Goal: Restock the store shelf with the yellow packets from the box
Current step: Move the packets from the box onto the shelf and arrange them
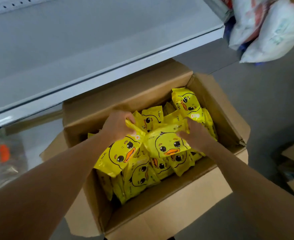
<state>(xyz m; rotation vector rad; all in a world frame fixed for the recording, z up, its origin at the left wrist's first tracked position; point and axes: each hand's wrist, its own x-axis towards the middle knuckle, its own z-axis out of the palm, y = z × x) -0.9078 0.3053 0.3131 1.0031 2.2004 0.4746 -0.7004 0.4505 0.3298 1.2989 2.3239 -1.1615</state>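
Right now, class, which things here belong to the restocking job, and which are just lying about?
Job: left hand and right hand, each gripping a yellow packet; box; shelf.

Lying about: white bags, upper right; blurred clear pack, far left.

Packets' [168, 144] small print unreadable. Left hand [116, 126] fingertips hidden behind a packet's top edge. Lower packet layers buried. Orange item [3, 153] bottom-left blurred, unidentifiable. White bags [270, 30] top-right cut by frame edge. Box [160, 215] near flap cropped.
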